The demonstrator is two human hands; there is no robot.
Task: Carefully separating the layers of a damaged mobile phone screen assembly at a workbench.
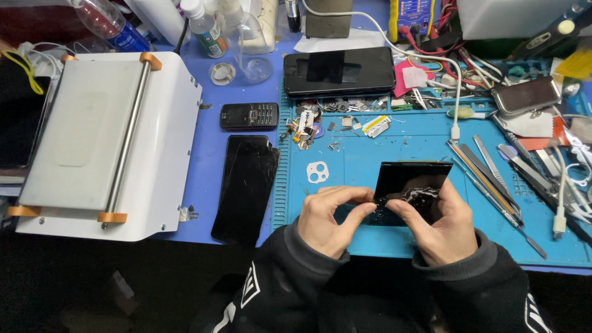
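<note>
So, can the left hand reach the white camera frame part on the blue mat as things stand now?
Probably yes. The white camera frame part lies bare on the blue mat, just beyond the left hand, with nothing between them. But both hands grip the black cracked panel, so the left hand must let go first.

Glossy black glass panel [412, 185], cracked; matt blue rubber mat [370, 154]; shiny metal tweezers [493, 163].

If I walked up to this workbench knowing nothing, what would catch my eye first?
Probably the two bare hands at the bottom centre, left hand and right hand, gripping a black glossy panel with cracked, flaking glass above the blue work mat. To the left stands a large white box-shaped machine with a metal bar; thin metal hand tools lie to the right.
</note>
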